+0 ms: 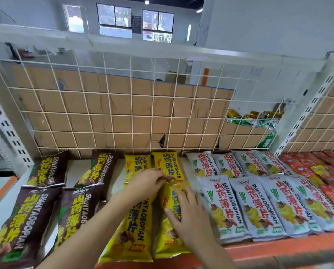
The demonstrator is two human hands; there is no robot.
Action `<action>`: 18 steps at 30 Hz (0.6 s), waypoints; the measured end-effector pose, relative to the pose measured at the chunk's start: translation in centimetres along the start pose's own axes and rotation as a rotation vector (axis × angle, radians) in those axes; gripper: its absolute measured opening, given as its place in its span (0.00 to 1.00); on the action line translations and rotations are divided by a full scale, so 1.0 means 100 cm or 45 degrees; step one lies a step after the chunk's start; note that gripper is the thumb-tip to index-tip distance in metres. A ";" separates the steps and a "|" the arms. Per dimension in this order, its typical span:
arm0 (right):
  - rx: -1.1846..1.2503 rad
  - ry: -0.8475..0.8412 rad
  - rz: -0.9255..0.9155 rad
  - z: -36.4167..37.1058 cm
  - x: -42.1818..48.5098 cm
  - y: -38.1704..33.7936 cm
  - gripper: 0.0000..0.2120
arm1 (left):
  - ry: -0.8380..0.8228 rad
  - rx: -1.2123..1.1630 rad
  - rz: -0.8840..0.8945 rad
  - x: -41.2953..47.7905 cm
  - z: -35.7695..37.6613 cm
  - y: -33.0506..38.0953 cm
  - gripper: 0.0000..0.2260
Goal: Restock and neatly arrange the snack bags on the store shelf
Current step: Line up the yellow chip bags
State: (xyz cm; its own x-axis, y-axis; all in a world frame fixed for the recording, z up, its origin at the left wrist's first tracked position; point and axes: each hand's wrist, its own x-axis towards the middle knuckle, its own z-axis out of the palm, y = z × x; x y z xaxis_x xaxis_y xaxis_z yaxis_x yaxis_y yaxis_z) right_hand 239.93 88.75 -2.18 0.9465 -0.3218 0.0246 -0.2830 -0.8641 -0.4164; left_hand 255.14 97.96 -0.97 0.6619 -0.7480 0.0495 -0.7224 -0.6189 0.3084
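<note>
Take the yellow bags at the middle of the shelf as your landmark. Left of them, the brown bags lie in two loose rows with bare shelf showing between them and the yellow group; leave those for later.

On the yellow bags, your left hand rests across the seam where the back pair meets the front pair, fingers curled and seemingly pinching a bag edge, though I cannot tell how firmly. Your right hand lies flat and spread on the front right yellow bag, gripping nothing. Press down with that palm to hold the bag, and use the left to square the back bag so edges meet.

Right of the yellow bags, the white bags sit shingled in tidy rows; match their spacing.
</note>
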 end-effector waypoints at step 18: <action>-0.032 0.140 0.088 0.030 -0.021 -0.010 0.38 | 0.190 -0.558 -0.028 0.014 0.008 0.000 0.08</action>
State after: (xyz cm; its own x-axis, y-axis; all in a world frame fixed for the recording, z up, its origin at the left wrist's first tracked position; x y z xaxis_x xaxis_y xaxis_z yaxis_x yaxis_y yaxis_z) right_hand 238.74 91.47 -4.54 0.9022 -0.4203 0.0967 -0.3520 -0.8472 -0.3979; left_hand 255.91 96.78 -1.63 0.7207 -0.6734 0.1647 -0.5766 -0.4504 0.6816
